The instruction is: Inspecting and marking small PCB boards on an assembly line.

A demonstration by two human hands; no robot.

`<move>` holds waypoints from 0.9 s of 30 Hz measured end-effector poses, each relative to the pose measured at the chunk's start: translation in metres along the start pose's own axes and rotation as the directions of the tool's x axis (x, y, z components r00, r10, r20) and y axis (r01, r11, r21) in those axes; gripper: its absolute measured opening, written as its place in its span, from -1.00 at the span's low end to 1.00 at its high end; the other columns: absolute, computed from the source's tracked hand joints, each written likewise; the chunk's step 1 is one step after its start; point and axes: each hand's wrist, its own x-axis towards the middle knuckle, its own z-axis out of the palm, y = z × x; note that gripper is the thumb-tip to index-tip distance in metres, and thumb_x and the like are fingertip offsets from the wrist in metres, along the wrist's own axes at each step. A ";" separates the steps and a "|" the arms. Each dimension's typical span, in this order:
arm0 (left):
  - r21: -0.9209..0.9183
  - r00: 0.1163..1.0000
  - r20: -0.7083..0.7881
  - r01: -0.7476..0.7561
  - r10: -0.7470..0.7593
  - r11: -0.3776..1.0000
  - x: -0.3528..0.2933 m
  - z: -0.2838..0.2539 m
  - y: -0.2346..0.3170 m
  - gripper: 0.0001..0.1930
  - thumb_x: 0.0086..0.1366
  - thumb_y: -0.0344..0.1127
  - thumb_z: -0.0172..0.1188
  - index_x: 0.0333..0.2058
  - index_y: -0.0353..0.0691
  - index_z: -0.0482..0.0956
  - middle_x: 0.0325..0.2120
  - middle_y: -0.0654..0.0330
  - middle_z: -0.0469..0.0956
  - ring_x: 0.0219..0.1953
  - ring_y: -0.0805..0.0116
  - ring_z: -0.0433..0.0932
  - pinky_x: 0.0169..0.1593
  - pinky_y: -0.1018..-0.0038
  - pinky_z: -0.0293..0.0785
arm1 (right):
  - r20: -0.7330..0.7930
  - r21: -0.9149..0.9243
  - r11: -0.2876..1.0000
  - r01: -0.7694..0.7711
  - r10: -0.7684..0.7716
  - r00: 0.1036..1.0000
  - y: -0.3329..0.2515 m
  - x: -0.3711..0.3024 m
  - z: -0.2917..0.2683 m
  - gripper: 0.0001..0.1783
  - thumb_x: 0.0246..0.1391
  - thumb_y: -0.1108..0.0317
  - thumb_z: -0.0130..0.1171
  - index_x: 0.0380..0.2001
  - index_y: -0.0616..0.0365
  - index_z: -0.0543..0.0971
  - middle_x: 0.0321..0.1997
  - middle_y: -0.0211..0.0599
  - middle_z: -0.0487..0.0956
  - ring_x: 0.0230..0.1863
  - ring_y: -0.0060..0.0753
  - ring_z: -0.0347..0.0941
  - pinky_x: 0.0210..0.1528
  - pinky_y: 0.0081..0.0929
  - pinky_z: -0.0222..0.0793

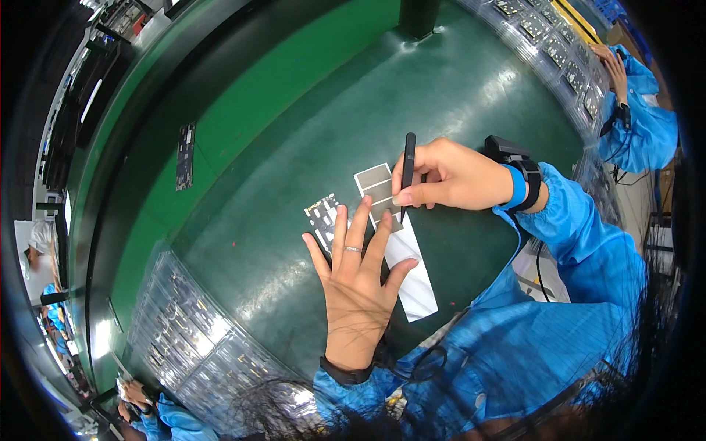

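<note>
My left hand (354, 294) lies flat with its fingers spread, open. Its index and middle fingertips rest on a white backing strip (418, 290) bearing grey rectangular stickers (373, 176). The ring and little fingers reach over a small black circuit board (321, 214) just left of the strip, partly hiding it. My right hand (460, 176) is closed in a pinch around slim black tweezers (409, 158), held upright with the thin tip down at the strip's right edge, beside the stickers. Whether the tip touches a sticker, I cannot tell.
A green mat (279, 140) covers the table. Clear trays of boards stand at lower left (184, 323) and upper right (551, 44). Another narrow board (185, 156) lies on the green ledge at left. A co-worker's hand (612, 70) rests by the right trays; other people show at lower left.
</note>
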 end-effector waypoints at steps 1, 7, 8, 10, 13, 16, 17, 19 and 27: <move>0.003 1.000 0.009 0.009 -0.009 1.000 0.000 -0.001 0.000 -0.25 0.10 -0.10 0.54 0.30 0.05 0.53 0.44 0.26 0.31 0.54 -0.02 0.12 0.54 -0.29 -0.27 | -0.004 0.004 1.000 0.003 -0.003 1.000 0.001 0.001 -0.001 -0.78 0.29 0.33 0.36 -0.14 0.25 0.64 -0.35 -0.37 0.64 -0.37 -0.61 0.56 -0.38 -0.60 0.48; -0.004 1.000 0.006 0.025 -0.025 1.000 0.002 0.000 0.000 -0.25 0.08 -0.12 0.56 0.28 -0.01 0.55 0.44 0.24 0.32 0.54 0.00 0.11 0.53 -0.29 -0.29 | -0.035 0.269 0.960 0.073 -0.066 0.997 0.004 0.004 -0.017 -0.75 0.34 0.26 0.32 -0.11 0.24 0.65 -0.21 -0.36 0.66 -0.27 -0.57 0.57 -0.26 -0.58 0.53; -0.001 1.000 0.008 0.021 -0.021 1.000 0.003 -0.001 0.001 -0.25 0.08 -0.12 0.56 0.28 -0.01 0.55 0.44 0.24 0.32 0.54 0.00 0.11 0.53 -0.29 -0.29 | -0.040 0.270 0.960 0.077 -0.068 0.997 0.004 0.002 -0.019 -0.75 0.34 0.26 0.32 -0.11 0.24 0.65 -0.21 -0.36 0.66 -0.27 -0.57 0.57 -0.26 -0.58 0.53; 0.004 0.999 0.043 0.030 -0.031 1.000 0.003 -0.003 0.004 -0.23 0.07 -0.12 0.57 0.29 -0.05 0.54 0.44 0.22 0.33 0.54 -0.01 0.11 0.53 -0.30 -0.28 | -0.152 0.311 0.939 0.145 -0.102 0.983 0.003 0.000 -0.024 -0.77 0.33 0.27 0.31 -0.12 0.24 0.66 -0.22 -0.35 0.67 -0.27 -0.55 0.58 -0.27 -0.57 0.53; -0.011 1.000 0.013 0.005 -0.005 1.000 0.000 0.000 0.001 -0.18 0.05 -0.12 0.58 0.31 -0.07 0.50 0.43 0.17 0.34 0.53 -0.04 0.13 0.52 -0.32 -0.28 | -0.258 0.292 0.938 0.186 -0.110 0.960 0.000 0.000 -0.031 -0.77 0.34 0.27 0.30 -0.12 0.24 0.67 -0.22 -0.34 0.67 -0.27 -0.54 0.59 -0.28 -0.56 0.53; -0.007 1.000 0.010 0.028 -0.028 1.000 0.000 -0.002 0.001 -0.11 0.03 -0.11 0.60 0.35 -0.12 0.43 0.41 0.13 0.35 0.52 -0.07 0.16 0.53 -0.29 -0.28 | -0.349 0.269 0.938 0.220 -0.118 0.930 0.002 0.005 -0.037 -0.74 0.33 0.24 0.31 -0.13 0.24 0.68 -0.24 -0.34 0.67 -0.29 -0.55 0.59 -0.29 -0.56 0.52; 0.023 1.000 0.000 0.018 -0.018 1.000 0.000 -0.002 0.000 -0.02 -0.01 -0.09 0.62 0.39 -0.15 0.37 0.40 0.11 0.37 0.51 -0.06 0.18 0.55 -0.24 -0.28 | -0.377 0.254 0.939 0.232 -0.125 0.918 0.003 0.006 -0.038 -0.73 0.33 0.23 0.31 -0.12 0.24 0.68 -0.24 -0.34 0.67 -0.29 -0.55 0.59 -0.28 -0.57 0.53; 0.021 0.999 0.014 0.035 -0.036 0.999 -0.001 -0.006 0.001 0.01 -0.03 -0.07 0.63 0.40 -0.15 0.36 0.40 0.11 0.37 0.51 -0.06 0.18 0.55 -0.22 -0.28 | -0.391 0.280 0.936 0.214 -0.092 0.916 -0.001 0.004 -0.038 -0.72 0.32 0.24 0.32 -0.10 0.26 0.68 -0.24 -0.35 0.68 -0.26 -0.55 0.61 -0.22 -0.56 0.56; 0.036 0.997 0.043 0.060 -0.061 0.998 0.002 -0.006 -0.001 -0.02 0.10 0.05 0.53 0.43 -0.11 0.29 0.42 0.24 0.33 0.53 0.04 0.16 0.53 -0.33 -0.29 | -0.169 0.507 0.856 0.100 -0.015 0.986 -0.005 0.006 -0.013 -0.83 0.34 0.39 0.30 -0.13 0.29 0.63 -0.20 -0.33 0.67 -0.20 -0.52 0.62 -0.07 -0.57 0.51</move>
